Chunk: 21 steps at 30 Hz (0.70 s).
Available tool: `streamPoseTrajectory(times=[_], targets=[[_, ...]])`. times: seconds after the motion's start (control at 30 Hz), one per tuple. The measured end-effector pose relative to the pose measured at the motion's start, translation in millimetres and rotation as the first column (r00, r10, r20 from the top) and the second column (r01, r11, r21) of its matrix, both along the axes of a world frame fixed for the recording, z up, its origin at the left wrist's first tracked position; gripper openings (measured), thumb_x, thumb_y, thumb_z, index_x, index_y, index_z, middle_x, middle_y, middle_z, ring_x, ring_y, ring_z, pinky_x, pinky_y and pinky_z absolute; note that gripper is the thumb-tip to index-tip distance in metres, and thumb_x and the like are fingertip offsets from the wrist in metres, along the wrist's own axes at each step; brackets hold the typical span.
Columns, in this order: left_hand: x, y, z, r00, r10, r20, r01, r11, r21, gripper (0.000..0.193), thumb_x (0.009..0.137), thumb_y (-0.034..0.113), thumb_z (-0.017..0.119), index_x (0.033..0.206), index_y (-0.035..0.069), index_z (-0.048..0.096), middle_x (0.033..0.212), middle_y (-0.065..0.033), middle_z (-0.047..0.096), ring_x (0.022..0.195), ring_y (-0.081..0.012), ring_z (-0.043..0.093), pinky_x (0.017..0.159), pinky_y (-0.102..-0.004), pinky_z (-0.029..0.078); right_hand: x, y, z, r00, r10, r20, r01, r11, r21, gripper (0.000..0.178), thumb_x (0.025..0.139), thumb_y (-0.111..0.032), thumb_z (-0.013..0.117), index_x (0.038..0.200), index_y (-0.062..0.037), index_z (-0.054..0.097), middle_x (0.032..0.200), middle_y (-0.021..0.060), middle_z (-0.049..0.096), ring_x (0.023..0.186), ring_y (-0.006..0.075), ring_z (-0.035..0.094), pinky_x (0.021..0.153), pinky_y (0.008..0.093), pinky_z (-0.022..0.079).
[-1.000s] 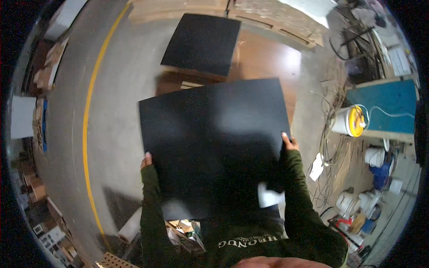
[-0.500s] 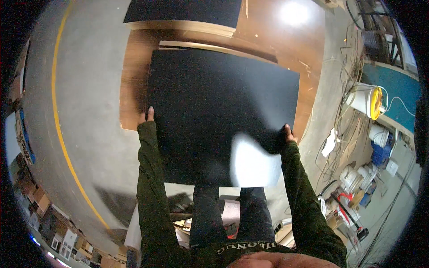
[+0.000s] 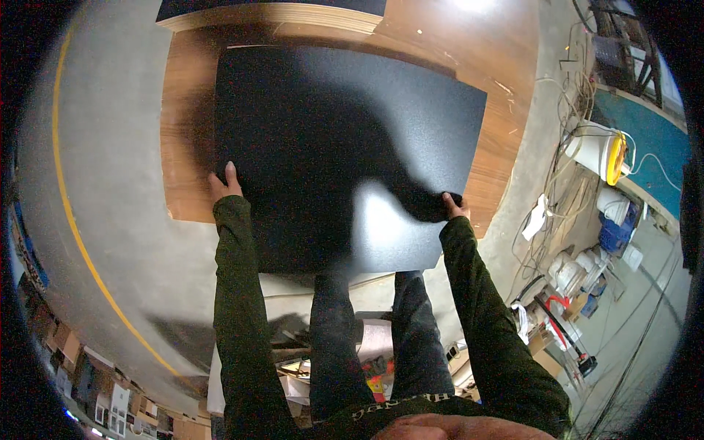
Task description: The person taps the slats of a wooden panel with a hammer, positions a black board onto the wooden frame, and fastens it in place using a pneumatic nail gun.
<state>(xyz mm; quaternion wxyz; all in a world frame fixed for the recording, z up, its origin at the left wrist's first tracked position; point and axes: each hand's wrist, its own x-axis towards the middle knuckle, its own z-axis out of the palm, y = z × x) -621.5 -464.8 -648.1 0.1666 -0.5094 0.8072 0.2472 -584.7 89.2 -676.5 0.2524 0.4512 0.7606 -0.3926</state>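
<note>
A large black board (image 3: 293,161) lies low over a brown wood-grain panel (image 3: 189,139), its glossy face catching bright light near its front right. My left hand (image 3: 225,183) grips the left edge, thumb on top and the other fingers partly hidden at the side. On the right edge my right hand (image 3: 455,206) is closed, thumb on the face and fingers out of sight underneath. The board's near edge reaches back above my legs. Whether its far side rests on other boards is hard to tell.
A stack of black-topped boards (image 3: 279,16) stands at the far end of the panel. On the right are a white bucket with a yellow rim (image 3: 598,152), loose cables (image 3: 561,198) and a blue crate (image 3: 614,235). A yellow line (image 3: 75,231) runs along the floor at left.
Both hands have lowered the black board and shifted it slightly away from me. It now covers the pale board edge that showed beyond it. My view has moved a little too.
</note>
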Motion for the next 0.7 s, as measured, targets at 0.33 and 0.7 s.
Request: streamPoseTrajectory(times=[0.33,0.7], targets=[[-74.4,52.4,9.0,0.782,-0.577,-0.235,0.409,0.760,-0.504,0.068,0.081,0.052,0.050,0.137,0.021,0.027,0.140,-0.0154,0.023,0.131,-0.0348,0.018,0.099,-0.0626,0.015,-212.5,-83.8,69.9,0.478,0.702,-0.527,-0.219,0.677,0.703,0.065,0.067,-0.035,0.075,0.116,-0.0006,0.051,0.103,0.0187,0.056,0.099,0.0321,0.051,0.088,0.0396,0.040],[-95.5,85.8,13.5,0.775,-0.568,-0.277,0.430,0.795,-0.428,0.066,0.082,0.047,0.051,0.138,0.028,0.024,0.145,-0.0108,0.014,0.133,-0.0335,0.015,0.103,-0.0591,0.013,-417.1,-249.7,2.7,0.704,0.572,-0.421,-0.514,0.820,0.254,0.109,0.051,-0.046,0.082,0.133,-0.0002,0.027,0.124,0.0241,0.046,0.115,0.0313,0.047,0.096,0.0381,0.040]])
